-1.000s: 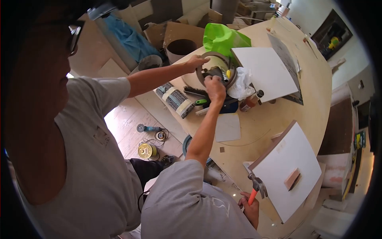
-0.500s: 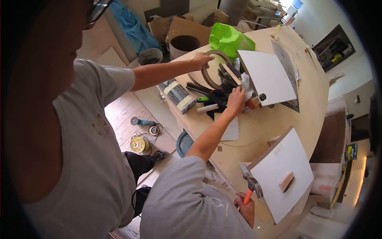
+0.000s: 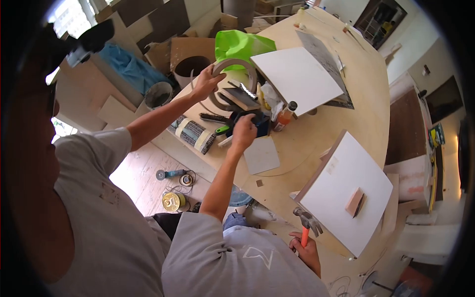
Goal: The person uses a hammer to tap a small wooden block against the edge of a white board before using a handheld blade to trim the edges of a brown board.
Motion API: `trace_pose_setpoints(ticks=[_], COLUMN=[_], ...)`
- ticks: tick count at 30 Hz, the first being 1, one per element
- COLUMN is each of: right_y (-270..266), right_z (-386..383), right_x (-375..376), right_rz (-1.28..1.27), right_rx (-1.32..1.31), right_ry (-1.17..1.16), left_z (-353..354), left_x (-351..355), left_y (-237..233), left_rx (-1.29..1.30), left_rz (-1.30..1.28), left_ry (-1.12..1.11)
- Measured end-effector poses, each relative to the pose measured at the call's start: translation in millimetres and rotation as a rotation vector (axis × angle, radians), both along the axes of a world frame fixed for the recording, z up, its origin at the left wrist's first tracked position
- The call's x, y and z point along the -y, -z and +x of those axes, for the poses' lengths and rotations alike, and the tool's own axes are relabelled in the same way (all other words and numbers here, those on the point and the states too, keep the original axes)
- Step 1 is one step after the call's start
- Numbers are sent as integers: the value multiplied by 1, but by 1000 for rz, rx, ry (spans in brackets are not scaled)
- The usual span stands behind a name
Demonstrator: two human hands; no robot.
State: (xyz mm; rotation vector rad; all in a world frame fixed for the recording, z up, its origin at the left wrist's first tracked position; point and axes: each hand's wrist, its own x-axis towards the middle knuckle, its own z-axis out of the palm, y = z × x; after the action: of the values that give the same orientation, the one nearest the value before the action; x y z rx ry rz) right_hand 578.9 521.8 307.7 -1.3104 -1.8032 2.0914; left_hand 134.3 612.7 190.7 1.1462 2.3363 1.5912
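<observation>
My left hand (image 3: 245, 131) reaches into a pile of tools on the round plywood table (image 3: 356, 119), its fingers curled over a dark tool (image 3: 253, 119). My right hand (image 3: 308, 252) grips the orange handle of a claw hammer (image 3: 308, 220) near the table's front edge. Beside the hammer lies a white board (image 3: 346, 190) with a small wooden block (image 3: 355, 202) on it. A co-worker's hand (image 3: 205, 84) holds a grey ring (image 3: 232, 64) upright above the pile.
A green bag (image 3: 240, 44), a second white board (image 3: 297, 76), a brown bottle (image 3: 284, 115), a taped roll (image 3: 193, 132) and a square sheet (image 3: 261, 154) sit around the pile. On the floor lie a grinder (image 3: 170, 173), a yellow can (image 3: 172, 200) and a bucket (image 3: 159, 94).
The co-worker has tipped the ring from flat up onto its edge. My left hand left the ring and came down onto the dark tool. The hammer stays in my right hand.
</observation>
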Motion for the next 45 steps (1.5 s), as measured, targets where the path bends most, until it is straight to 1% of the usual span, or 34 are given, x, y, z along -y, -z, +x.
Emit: trace_pose_setpoints(ticks=[2,4,5,8,9,12,14,15,16,18,19,20,21,22,23,24,26,29,32,33,34,36,39,41,42,43,45], right_y=[0,1,2,4,4,4,8,7,7,6,6,6,4,2,1,3,6,7,7,6,5,5,8,14,15,15,15], right_z=[1,1,2,3,3,2,4,4,4,3,3,2,1,-1,-2,-3,-3,-5,-2,-2,-2,-2,0,2,2,1,2], right_x=[1,2,3,4,5,5,6,6,7,9,10,10,9,9,9,9,7,6,6,7,7,7,7,5,5,5,5], right_rz=[4,10,11,10,2,-9,1,0,-5,-12,-10,-8,-9,-10,-13,-24,-40,-36,-14,-20,-24,-27,-30,-35,-46,-54,-65], right_rx=[-3,-16,-20,-26,-18,-6,-13,-26,-39,-43,-36,-29,-30,-32,-33,-47,-75,-108,-114,-98,-85,-73,-67,-62,-68,-75,-83], right_ry=[6,23,26,32,39,46,47,55,62,71,76,80,84,88,93,106,135,145,139,144,148,145,126,119,128,136,140], left_z=[-8,-33,-39,-60,-55,-76,-85,-84,-78,-49,-41,-40,-28,-18,-4,8,27,34,21,17,13,10,10,1,-8,-26,-60], left_x=[7,-3,-3,-26,-34,-52,-57,-57,-58,-54,-52,-54,-51,-51,-46,-45,-35,-36,-24,-15,-4,15,34,34,31,22,9], left_y=[-2,30,22,18,4,20,27,21,18,-27,-36,-29,-43,-47,-70,-81,-108,-86,-61,-62,-53,-40,-33,-45,-51,-34,-38], left_rx=[102,416,542,658,706,662,603,573,500,350,333,264,234,120,166,194,307,118,12,34,-67,-114,-39,2,22,13,105], left_rz=[67,188,161,85,205,-3,-152,-227,-211,-181,-114,-54,-5,19,-9,38,47,149,56,-55,-28,-103,-185,-174,-167,-68,-83], left_ry=[-137,-302,-342,-374,-371,-480,-462,-454,-492,-580,-543,-488,-442,-438,-406,-382,-211,-178,-115,-62,21,141,157,122,103,82,170])
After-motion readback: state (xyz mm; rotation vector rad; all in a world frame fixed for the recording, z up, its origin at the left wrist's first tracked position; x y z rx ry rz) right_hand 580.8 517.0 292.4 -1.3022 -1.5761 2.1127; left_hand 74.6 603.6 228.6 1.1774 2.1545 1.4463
